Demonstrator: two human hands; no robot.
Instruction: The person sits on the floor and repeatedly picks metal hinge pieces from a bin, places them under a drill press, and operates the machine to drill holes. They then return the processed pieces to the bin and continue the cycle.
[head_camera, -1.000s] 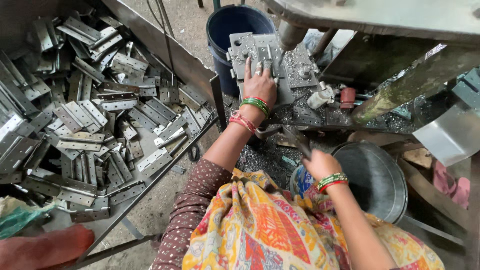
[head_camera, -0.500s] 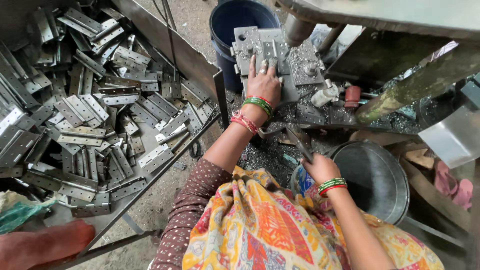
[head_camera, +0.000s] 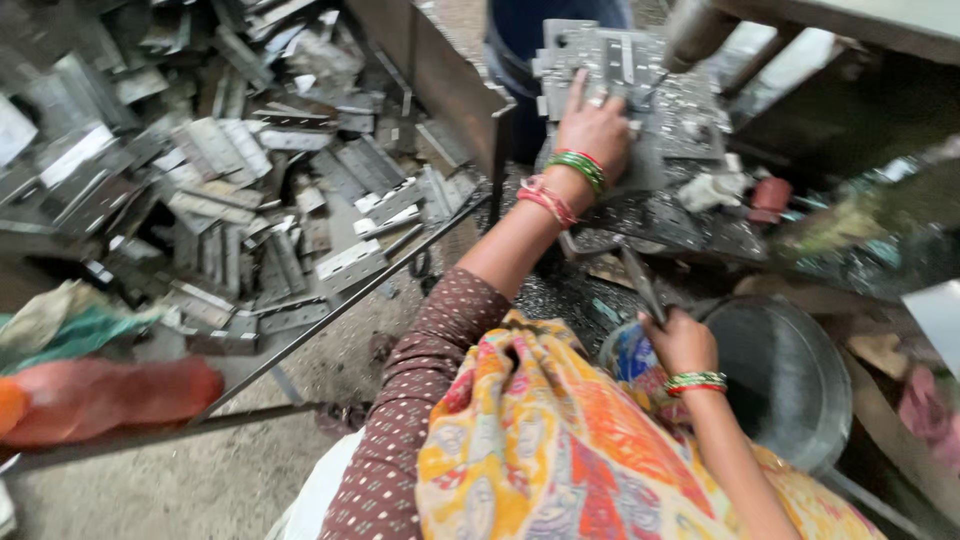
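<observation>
On the far side of the bench, the grey metal die plate (head_camera: 640, 90) lies flat under a slanting steel shaft (head_camera: 695, 30), and the left hand (head_camera: 595, 125) rests on it with fingers spread and pressed down, closed on nothing; whether a small piece lies under the fingertips cannot be told. Nearer, the right hand (head_camera: 680, 340) is wrapped tight around the end of a thin dark metal bar (head_camera: 640, 280) that angles up toward the plate. By the look of it, the step in hand is seating or steadying something on the plate while the bar waits, and the next move seems to call for the spread fingers to be drawn well away from the shaft before anything comes down. Just right of the right hand sits a round grey metal basin (head_camera: 790, 380), and a blue bucket (head_camera: 520, 40) stands far behind the plate. To the left, a walled steel tray (head_camera: 440, 80) is heaped with flat punched metal strips (head_camera: 230, 200), well apart from both hands. An orange-red cloth bundle (head_camera: 100, 395) lies at the near left.
</observation>
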